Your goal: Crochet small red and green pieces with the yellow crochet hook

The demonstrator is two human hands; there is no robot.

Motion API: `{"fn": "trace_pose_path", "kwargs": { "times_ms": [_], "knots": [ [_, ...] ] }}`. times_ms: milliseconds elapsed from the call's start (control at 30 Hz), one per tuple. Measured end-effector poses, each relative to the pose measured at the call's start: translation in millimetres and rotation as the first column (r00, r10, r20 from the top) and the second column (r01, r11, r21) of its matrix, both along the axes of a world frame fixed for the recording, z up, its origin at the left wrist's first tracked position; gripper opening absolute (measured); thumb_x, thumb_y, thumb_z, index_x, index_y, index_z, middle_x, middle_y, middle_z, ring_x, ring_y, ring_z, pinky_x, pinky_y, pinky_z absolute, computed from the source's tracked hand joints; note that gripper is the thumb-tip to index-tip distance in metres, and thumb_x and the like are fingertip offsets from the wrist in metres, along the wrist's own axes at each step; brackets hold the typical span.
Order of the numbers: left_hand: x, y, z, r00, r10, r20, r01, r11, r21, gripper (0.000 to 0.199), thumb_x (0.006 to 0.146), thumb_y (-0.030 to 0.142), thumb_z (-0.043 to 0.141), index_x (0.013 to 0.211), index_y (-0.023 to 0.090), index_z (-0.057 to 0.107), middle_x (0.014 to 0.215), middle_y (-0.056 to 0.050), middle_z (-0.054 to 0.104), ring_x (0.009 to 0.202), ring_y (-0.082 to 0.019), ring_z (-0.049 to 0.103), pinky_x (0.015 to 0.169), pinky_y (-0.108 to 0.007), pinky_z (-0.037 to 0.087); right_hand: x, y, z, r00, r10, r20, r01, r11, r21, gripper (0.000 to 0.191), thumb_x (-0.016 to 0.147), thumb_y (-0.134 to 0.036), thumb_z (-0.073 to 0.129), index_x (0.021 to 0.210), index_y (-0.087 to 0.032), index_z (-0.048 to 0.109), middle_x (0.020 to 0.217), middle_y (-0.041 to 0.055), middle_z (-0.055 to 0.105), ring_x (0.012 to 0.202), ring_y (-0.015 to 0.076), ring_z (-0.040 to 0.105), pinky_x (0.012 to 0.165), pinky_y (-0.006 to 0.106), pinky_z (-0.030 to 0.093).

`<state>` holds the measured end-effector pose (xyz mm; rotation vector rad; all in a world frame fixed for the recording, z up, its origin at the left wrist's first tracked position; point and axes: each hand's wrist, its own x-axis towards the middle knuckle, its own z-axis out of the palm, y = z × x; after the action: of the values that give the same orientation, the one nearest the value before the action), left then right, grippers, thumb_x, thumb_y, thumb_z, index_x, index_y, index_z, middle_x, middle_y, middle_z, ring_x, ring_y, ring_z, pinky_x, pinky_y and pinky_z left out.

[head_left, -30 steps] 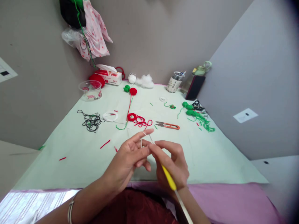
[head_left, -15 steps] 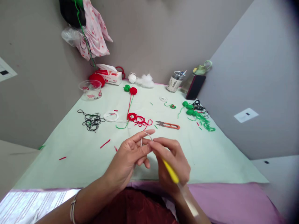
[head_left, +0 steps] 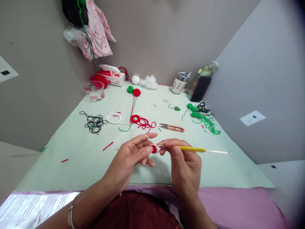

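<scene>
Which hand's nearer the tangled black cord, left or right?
Left. The left hand, pinching the red-and-white piece, is nearer the camera than the tangled black cord and to its right; the right hand, holding the yellow-handled hook, is farther right.

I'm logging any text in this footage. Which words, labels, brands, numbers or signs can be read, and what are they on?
None reads clearly enough to quote.
Tissue box: red and dark print, too small to read.
Clear tub: red lettering, too blurred.
Pen jar: dark characters on a pale label, too small.
</scene>
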<state>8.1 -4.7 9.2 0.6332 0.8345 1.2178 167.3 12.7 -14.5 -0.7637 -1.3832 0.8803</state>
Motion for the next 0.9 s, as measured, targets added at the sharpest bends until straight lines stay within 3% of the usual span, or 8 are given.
{"fn": "trace_pose_path", "kwargs": {
  "times_ms": [100,200,333,467,567,633,700,900],
  "knots": [
    [-4,0,2.2,1.000,0.000,-0.011,-0.001,1.000,-0.012,0.034,0.082,0.027,0.090,0.115,0.022,0.086,0.084,0.002,0.066,0.056,-0.005,0.045,0.064,-0.026,0.059,4,0,0.0,0.997,0.049,-0.054,-0.052,0.997,-0.051,0.024,0.109,-0.028,0.055,0.103,-0.021,0.077,0.095,0.0064,0.079,0.075,0.0169,0.074,0.071,0.033,0.064],
    [-7,0,1.1,0.997,0.012,-0.073,-0.012,1.000,0.001,0.037,0.081,0.029,0.091,0.118,0.023,0.085,0.084,0.002,0.065,0.060,-0.007,0.055,0.065,-0.025,0.056,4,-4,2.3,0.998,-0.013,0.067,0.012,1.000,0.011,0.024,0.110,-0.022,0.052,0.106,-0.022,0.076,0.095,0.0058,0.079,0.077,0.0166,0.074,0.073,0.033,0.064],
    [-4,-2,-4.4,0.985,0.064,-0.161,-0.056,0.997,0.054,0.042,0.082,0.030,0.092,0.123,0.028,0.083,0.086,0.002,0.067,0.068,-0.010,0.069,0.065,-0.021,0.053,2,-10,-2.6,0.934,-0.165,0.317,0.051,0.939,0.340,0.028,0.106,-0.011,0.052,0.120,-0.024,0.073,0.102,0.0069,0.080,0.088,0.0191,0.076,0.076,0.034,0.064],
    [1,-2,-5.9,1.000,0.006,0.019,-0.006,1.000,-0.027,0.050,0.081,0.028,0.093,0.129,0.025,0.080,0.072,0.005,0.062,0.055,-0.004,0.053,0.059,-0.018,0.051,0,-10,-12.4,0.820,-0.379,0.429,0.071,0.812,0.580,0.032,0.099,-0.008,0.064,0.126,-0.022,0.075,0.111,0.0115,0.079,0.099,0.0223,0.077,0.078,0.033,0.064],
    [-2,2,-3.0,0.982,-0.076,0.172,0.099,0.987,-0.130,0.043,0.083,0.025,0.091,0.125,0.017,0.082,0.058,0.010,0.047,0.047,-0.001,0.033,0.052,-0.015,0.048,1,-7,-9.7,0.899,-0.292,0.326,0.135,0.894,0.428,0.027,0.102,-0.011,0.061,0.118,-0.025,0.078,0.102,0.0079,0.078,0.090,0.0208,0.075,0.075,0.034,0.062],
    [-4,3,-0.5,0.982,-0.046,0.185,0.072,0.988,-0.133,0.039,0.082,0.020,0.090,0.121,0.017,0.083,0.061,0.009,0.048,0.047,0.000,0.030,0.051,-0.014,0.048,0,-5,-3.4,0.971,-0.169,0.170,0.130,0.966,0.222,0.025,0.106,-0.015,0.056,0.109,-0.025,0.078,0.089,0.0046,0.075,0.078,0.0191,0.071,0.069,0.034,0.060],
    [-4,2,1.3,0.986,-0.025,0.164,0.039,0.995,-0.089,0.040,0.082,0.019,0.090,0.122,0.020,0.082,0.068,0.008,0.055,0.047,0.000,0.033,0.051,-0.015,0.052,-1,-3,2.8,0.993,-0.092,0.076,0.083,0.990,0.111,0.023,0.107,-0.019,0.056,0.102,-0.025,0.078,0.086,0.0037,0.075,0.074,0.0186,0.069,0.067,0.034,0.059],
    [5,-2,0.4,0.998,0.020,0.064,-0.019,1.000,-0.015,0.046,0.080,0.021,0.092,0.124,0.024,0.081,0.082,0.005,0.065,0.053,-0.002,0.048,0.058,-0.020,0.060,-5,-3,-0.7,0.967,-0.118,0.226,0.062,0.970,0.237,0.026,0.102,-0.009,0.061,0.111,-0.027,0.078,0.098,0.0034,0.080,0.089,0.0185,0.075,0.077,0.032,0.063]
  ]
}}
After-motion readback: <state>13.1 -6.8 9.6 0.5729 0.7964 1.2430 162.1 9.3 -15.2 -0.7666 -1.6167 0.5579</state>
